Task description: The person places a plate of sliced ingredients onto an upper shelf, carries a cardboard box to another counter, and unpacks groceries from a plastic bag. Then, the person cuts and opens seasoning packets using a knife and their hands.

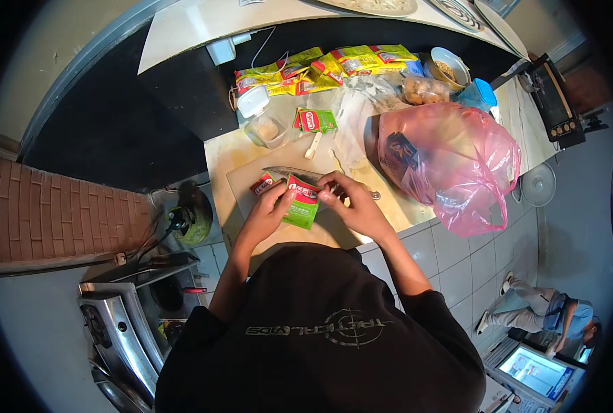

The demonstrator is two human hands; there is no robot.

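Over the counter's front, a red and green seasoning packet [304,211] is stretched between my two hands. My left hand [268,212] is closed on its left edge, thumb on the printed face. At the upper right corner, my right hand [353,206] pinches the same packet between thumb and fingers. A second red and green packet [264,183] shows just behind my left fingers; whether they touch it, I cannot tell. Behind the held packet, a knife [286,171] lies across the pale cutting board [241,180], its handle partly hidden by my right hand.
More green packets [317,120] and a small white spoon [313,145] lie beyond the board, beside an opened clear container [268,131]. Yellow packets [353,60] line the back. A full pink plastic bag [451,158] overhangs the counter at right. Another person [554,313] is at lower right.
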